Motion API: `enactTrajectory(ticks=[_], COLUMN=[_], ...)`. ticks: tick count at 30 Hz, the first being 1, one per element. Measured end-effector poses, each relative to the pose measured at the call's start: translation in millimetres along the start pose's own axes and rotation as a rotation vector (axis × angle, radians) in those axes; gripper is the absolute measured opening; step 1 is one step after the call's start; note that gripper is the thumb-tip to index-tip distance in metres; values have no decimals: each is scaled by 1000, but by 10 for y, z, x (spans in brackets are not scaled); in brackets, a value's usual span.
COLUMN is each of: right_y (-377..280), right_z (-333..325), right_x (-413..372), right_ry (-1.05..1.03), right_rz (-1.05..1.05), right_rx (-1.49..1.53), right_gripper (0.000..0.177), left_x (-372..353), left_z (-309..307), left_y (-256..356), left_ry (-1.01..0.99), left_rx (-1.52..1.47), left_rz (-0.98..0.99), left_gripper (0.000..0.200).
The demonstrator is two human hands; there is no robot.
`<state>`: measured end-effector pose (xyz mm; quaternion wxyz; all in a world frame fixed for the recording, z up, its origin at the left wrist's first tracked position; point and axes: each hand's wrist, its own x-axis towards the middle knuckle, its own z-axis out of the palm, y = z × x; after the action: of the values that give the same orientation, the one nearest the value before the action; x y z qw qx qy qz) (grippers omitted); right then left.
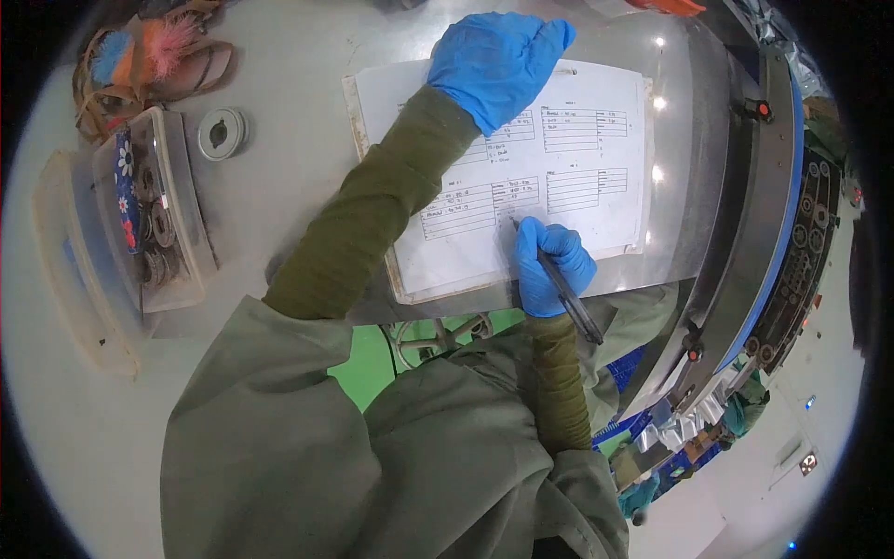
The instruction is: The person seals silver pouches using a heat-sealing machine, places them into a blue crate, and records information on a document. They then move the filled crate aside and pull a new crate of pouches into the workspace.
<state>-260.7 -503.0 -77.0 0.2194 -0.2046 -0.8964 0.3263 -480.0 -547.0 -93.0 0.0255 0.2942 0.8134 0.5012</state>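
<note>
A stack of printed sheets with tables and handwriting (484, 265) lies on a worn board (402, 291) on the metal table. My right hand (551, 265), in a blue glove, is closed around a dark pen (570, 296) whose tip is at the lower table on the page. My left hand (498, 70), gloved in blue too, rests over the top edge of the sheets. Its fingers are curled in, and anything inside them is hidden.
To the left stand an open clear plastic box (191, 228) with metal rings and a flowered item, and a white round spool (222, 133). Masks or straps with coloured fluff (154, 56) lie at the upper left. A metal machine frame (745, 224) borders the right.
</note>
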Motion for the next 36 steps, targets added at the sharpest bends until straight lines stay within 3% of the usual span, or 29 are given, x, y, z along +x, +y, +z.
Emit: enactTrajectory(ticks=[5,11,16,19,29,31,36], right_y=[2,17,-9,73,57,54,-43], right_z=[18,15,11,50,20,26,-40], right_x=[-18,-33,-25,-66,-59,-108,-56], right_ry=[34,23,28,79,63,143,17], right_rz=[46,59,65,89,38,131,14], right_rx=[57,15,34,103,-23,140,68], right_gripper=[30,29,30,32,30,29,28], left_x=[10,12,3,5,7,15,8], left_z=[3,-32,-8,-43,-22,-38,-13], left_y=[3,15,38,42,55,50,37], left_ry=[62,-2,94,21,76,50,30], left_rx=[-13,16,-35,-28,-22,3,2], left_rz=[43,20,33,14,15,38,7], left_gripper=[52,51,51,52,51,51,51])
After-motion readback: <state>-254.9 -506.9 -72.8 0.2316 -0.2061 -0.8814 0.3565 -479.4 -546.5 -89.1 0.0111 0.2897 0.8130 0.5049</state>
